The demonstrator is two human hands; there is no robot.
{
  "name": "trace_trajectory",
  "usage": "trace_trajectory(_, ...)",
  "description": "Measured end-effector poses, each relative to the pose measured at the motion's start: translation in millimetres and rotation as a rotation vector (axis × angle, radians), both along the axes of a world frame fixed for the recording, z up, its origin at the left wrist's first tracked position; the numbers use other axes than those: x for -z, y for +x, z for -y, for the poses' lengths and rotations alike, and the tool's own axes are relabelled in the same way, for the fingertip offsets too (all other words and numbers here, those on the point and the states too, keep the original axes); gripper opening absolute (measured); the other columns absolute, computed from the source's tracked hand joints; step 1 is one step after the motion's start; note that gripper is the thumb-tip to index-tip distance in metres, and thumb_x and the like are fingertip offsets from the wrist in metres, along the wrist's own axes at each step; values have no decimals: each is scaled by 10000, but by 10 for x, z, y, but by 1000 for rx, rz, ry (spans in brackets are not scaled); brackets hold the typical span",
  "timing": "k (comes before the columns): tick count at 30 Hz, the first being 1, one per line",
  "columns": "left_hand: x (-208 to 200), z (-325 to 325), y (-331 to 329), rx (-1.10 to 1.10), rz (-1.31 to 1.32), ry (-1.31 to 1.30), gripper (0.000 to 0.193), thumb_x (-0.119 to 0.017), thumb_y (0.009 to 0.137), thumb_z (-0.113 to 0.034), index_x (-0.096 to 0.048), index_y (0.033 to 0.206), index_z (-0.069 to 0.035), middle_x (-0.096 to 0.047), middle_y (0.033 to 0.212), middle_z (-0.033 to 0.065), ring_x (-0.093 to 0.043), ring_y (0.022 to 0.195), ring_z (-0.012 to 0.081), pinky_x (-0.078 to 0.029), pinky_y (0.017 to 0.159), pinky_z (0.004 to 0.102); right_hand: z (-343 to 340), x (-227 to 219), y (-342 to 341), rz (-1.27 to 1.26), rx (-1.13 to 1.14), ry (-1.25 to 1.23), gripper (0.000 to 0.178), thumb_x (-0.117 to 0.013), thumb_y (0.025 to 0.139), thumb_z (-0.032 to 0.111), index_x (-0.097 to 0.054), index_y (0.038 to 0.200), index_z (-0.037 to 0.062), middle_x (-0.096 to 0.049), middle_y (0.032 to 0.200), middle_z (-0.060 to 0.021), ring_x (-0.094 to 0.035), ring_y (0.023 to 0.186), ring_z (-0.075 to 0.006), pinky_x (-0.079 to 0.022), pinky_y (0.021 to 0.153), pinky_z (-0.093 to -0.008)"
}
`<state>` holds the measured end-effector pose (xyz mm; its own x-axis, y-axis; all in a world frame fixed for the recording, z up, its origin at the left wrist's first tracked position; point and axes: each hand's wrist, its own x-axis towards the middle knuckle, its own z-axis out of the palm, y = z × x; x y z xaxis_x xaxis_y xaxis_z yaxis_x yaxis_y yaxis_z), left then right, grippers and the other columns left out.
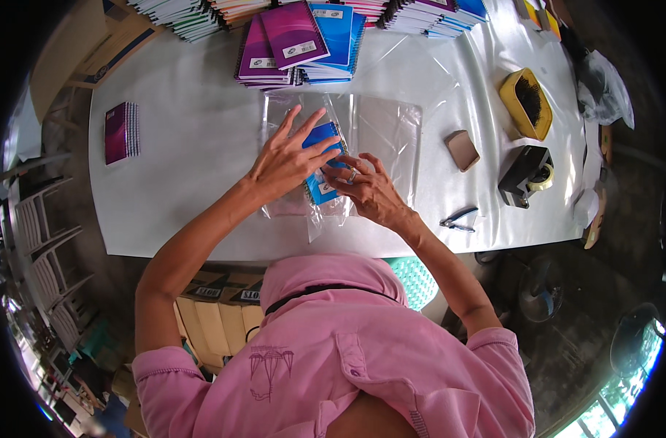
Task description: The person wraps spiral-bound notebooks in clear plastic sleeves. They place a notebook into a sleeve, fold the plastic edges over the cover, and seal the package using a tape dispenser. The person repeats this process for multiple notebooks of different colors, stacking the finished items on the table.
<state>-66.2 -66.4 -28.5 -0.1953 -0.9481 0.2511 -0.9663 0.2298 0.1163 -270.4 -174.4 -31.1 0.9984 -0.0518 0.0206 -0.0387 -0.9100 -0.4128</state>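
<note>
A small blue spiral notebook [322, 191] lies on a clear plastic sleeve [385, 139] near the table's front edge, with clear film around it. My left hand [285, 162] rests over the notebook's left and upper part, its fingers spread and stretched out. From the right, my right hand [371, 190], with a ring on one finger, reaches the notebook's right edge. Its fingers are bent and seem to pinch the film there; the thumb is mostly hidden. A narrow tail of film hangs below the notebook.
Stacked purple notebooks [295, 33] and blue notebooks [336, 44] stand at the back. Purple notebooks [121, 133] sit at left. To the right are a brown box [463, 151], a yellow container [517, 109], a black tape dispenser [519, 175] and pliers [459, 219].
</note>
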Motion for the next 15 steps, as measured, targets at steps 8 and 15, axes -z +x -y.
trace_trajectory(8, 247, 76, -55, -67, -118, -9, 372, -671, 745, -141, -711, 1097, -256, -544, 1353, -74, -314, 1396, 319, -260, 1087, 626, 2, 15, 36, 5, 26, 125, 441, -676, 721, -25, -681, 1125, 150, -573, 1267, 61, -424, 1293, -194, -308, 1098, -505)
trace_trajectory(15, 111, 353, 44, -182, -212, 215, 879, -821, 576, -145, -486, 1365, -338, -387, 1487, -25, -229, 1421, 356, -223, 1094, 637, 10, 64, 20, 65, 40, 193, 432, -674, 730, -24, -673, 1126, 147, -541, 1309, 25, -429, 1291, -203, -313, 1097, -515)
